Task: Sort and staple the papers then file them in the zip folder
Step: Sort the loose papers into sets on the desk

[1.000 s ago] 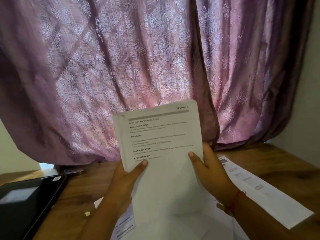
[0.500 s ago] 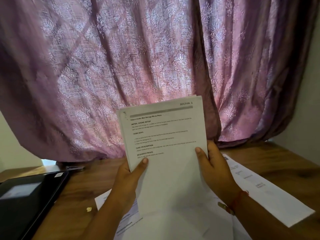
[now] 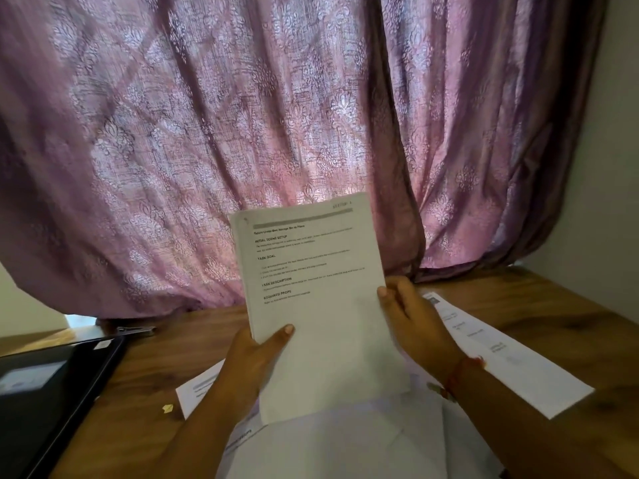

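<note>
From the head camera, both hands hold a stack of printed papers upright above the wooden desk: the left hand grips its lower left edge, thumb curled over the front, and the right hand clasps the right edge. Loose sheets lie beneath; a black zip folder rests at left, a stapler beyond it near the purple curtain

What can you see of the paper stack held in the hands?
The stack is several white printed sheets, edges roughly aligned, held nearly upright above the table before the curtain. The top sheet shows a grey bar and bold headings such as TASK GOAL; its lower half is blank. The left hand grips its left edge, thumb in front; the right hand grips its right edge.
</note>
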`<state>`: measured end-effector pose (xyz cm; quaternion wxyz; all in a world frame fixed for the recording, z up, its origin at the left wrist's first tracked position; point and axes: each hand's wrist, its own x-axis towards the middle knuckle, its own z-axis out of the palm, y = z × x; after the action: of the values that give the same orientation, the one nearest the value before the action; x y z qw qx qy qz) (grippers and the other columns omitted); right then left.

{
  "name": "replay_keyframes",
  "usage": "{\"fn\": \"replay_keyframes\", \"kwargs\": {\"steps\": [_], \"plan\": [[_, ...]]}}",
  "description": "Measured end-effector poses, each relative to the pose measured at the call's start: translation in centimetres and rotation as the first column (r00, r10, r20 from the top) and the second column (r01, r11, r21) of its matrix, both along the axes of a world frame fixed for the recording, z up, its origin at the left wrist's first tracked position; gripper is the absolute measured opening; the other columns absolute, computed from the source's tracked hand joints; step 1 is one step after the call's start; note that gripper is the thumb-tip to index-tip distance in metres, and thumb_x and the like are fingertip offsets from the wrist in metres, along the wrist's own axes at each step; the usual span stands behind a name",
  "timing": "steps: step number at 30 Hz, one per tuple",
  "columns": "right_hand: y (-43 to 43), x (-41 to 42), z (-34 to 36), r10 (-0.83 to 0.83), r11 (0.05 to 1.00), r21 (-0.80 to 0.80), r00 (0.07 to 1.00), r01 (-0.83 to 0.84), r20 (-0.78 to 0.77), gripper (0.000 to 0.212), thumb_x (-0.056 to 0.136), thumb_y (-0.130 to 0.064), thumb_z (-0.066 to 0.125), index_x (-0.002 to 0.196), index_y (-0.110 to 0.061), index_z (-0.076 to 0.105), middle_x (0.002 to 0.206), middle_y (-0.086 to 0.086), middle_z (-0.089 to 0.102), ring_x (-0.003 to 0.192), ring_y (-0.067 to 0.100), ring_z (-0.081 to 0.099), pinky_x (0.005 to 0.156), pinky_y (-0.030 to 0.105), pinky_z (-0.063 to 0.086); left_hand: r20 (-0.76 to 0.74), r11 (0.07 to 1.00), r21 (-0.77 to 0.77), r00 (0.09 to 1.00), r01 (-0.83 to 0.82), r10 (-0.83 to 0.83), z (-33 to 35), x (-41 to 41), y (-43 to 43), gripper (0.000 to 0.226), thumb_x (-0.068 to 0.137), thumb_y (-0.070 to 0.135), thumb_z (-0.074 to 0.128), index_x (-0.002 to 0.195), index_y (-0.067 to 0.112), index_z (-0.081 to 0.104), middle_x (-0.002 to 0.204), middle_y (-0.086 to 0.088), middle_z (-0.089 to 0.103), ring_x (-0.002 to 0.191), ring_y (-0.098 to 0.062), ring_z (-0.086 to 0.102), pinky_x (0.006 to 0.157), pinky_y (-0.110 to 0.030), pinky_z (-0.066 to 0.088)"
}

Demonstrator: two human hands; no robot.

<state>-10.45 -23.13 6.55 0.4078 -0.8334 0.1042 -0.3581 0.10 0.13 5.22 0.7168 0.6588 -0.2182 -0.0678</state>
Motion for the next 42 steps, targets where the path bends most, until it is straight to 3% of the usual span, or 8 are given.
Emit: {"fn": "replay_keyframes", "kwargs": {"steps": [5, 11, 22, 27, 31, 35, 40, 42], "plan": [[-7.8, 0.4, -3.8, -0.401, 0.909, -0.316, 0.775, 0.271, -0.489, 0.096, 0.068, -0.096, 0.021, 0.132, -0.032, 0.052, 0.140, 0.004, 0.054, 0.125, 0.029, 0.051, 0.105, 0.052, 0.040, -0.071, 0.999, -0.003, 0.996, -0.050, 0.050, -0.3, 0.5, 0.6, 0.029, 0.093, 0.022, 0.072, 0.122, 0.021, 0.069, 0.105, -0.002, 0.078, 0.093, -0.022, 0.076, 0.077, -0.040, 0.062], [-6.7, -0.3, -4.5, -0.423, 0.906, -0.352, 0.528, 0.236, -0.737, 0.085, 0.078, -0.082, 0.032, 0.148, -0.036, 0.026, 0.162, 0.006, 0.015, 0.147, 0.041, 0.005, 0.112, 0.068, -0.002, -0.108, 0.997, -0.074, 0.994, -0.030, 0.022, -0.3, 0.5, 1.1, 0.025, 0.094, 0.021, 0.071, 0.118, 0.022, 0.069, 0.102, 0.000, 0.079, 0.089, -0.020, 0.076, 0.065, -0.032, 0.061], [1.2, 1.4, -4.6, -0.314, 0.949, -0.216, 0.595, 0.232, -0.740, 0.073, 0.090, -0.063, 0.046, 0.148, -0.027, 0.022, 0.160, 0.015, 0.009, 0.146, 0.045, -0.003, 0.114, 0.065, -0.006, -0.141, 0.991, -0.130, 0.990, 0.012, -0.031, -1.4, 2.5, 1.9, 0.035, 0.090, 0.017, 0.075, 0.124, 0.018, 0.068, 0.110, -0.004, 0.077, 0.100, -0.027, 0.074, 0.085, -0.046, 0.059], [-0.1, 5.0, -8.5, -0.193, 0.980, -0.175, 0.660, 0.094, -0.726, 0.087, 0.065, -0.091, 0.030, 0.141, -0.048, 0.027, 0.153, 0.009, 0.032, 0.141, 0.045, 0.023, 0.113, 0.065, 0.015, -0.175, 0.990, -0.137, 0.984, 0.018, -0.042, -1.9, 3.2, 2.7, 0.037, 0.089, 0.021, 0.077, 0.125, 0.020, 0.067, 0.112, -0.006, 0.077, 0.100, -0.028, 0.074, 0.088, -0.049, 0.059], [0.6, 3.4, -6.4, -0.087, 0.994, -0.103, 0.751, 0.025, -0.655, 0.064, 0.077, -0.065, 0.039, 0.131, -0.032, 0.051, 0.136, 0.004, 0.057, 0.119, 0.030, 0.054, 0.105, 0.048, 0.042, -0.179, 0.989, -0.149, 0.983, 0.022, -0.049, -1.8, 3.3, 3.0, 0.039, 0.089, 0.022, 0.077, 0.126, 0.021, 0.067, 0.112, -0.005, 0.076, 0.102, -0.029, 0.074, 0.089, -0.051, 0.058], [0.4, 0.6, -1.8, -0.125, 0.963, 0.155, 0.878, 0.219, -0.463, 0.036, 0.099, -0.023, 0.042, 0.120, 0.000, 0.060, 0.120, 0.020, 0.062, 0.113, 0.038, 0.058, 0.096, 0.044, 0.048, -0.171, 0.987, -0.157, 0.984, 0.025, -0.052, -1.3, 2.9, 2.8, 0.037, 0.089, 0.021, 0.077, 0.124, 0.021, 0.067, 0.110, -0.004, 0.077, 0.100, -0.028, 0.074, 0.085, -0.047, 0.060], [1.6, -1.9, 2.1, 0.144, 0.823, 0.567, 0.973, -0.017, -0.180, 0.045, 0.105, -0.040, 0.038, 0.087, -0.012, 0.069, 0.069, -0.004, 0.071, 0.060, 0.009, 0.063, 0.061, 0.024, 0.047, -0.099, 0.985, -0.159, 0.991, 0.074, -0.091, 0.3, 1.1, 1.4, 0.035, 0.091, 0.018, 0.074, 0.126, 0.022, 0.066, 0.113, -0.003, 0.076, 0.100, -0.026, 0.074, 0.082, -0.045, 0.060], [2.2, -2.9, 2.8, 0.203, 0.825, 0.560, 0.966, -0.082, -0.158, 0.033, 0.104, -0.036, 0.042, 0.095, -0.014, 0.066, 0.076, -0.007, 0.071, 0.068, 0.006, 0.066, 0.066, 0.024, 0.052, -0.067, 0.979, -0.174, 0.991, 0.102, -0.115, 0.9, -0.1, 0.4, 0.036, 0.093, 0.015, 0.071, 0.128, 0.023, 0.064, 0.113, -0.002, 0.076, 0.100, -0.025, 0.074, 0.078, -0.041, 0.061]]}}
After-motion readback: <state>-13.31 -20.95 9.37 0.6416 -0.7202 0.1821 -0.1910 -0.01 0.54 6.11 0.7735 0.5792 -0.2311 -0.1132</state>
